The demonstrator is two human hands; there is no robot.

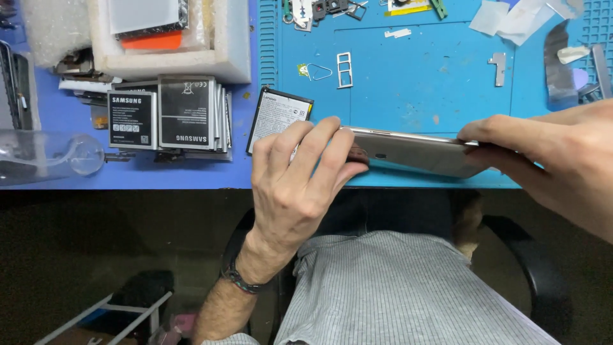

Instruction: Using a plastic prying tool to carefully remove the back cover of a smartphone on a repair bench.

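Both hands, left (297, 182) and right (549, 160), gripping silver phone (415, 153) beside loose battery (276, 116), stacked batteries (169, 115)

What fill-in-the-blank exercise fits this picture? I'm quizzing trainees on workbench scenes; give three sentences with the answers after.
1. The left hand and right hand hold a silver phone by its two ____.
2. The phone is held over a ____ work mat.
3. A loose battery lies just beyond the ____ hand.

Missing words: ends; blue; left
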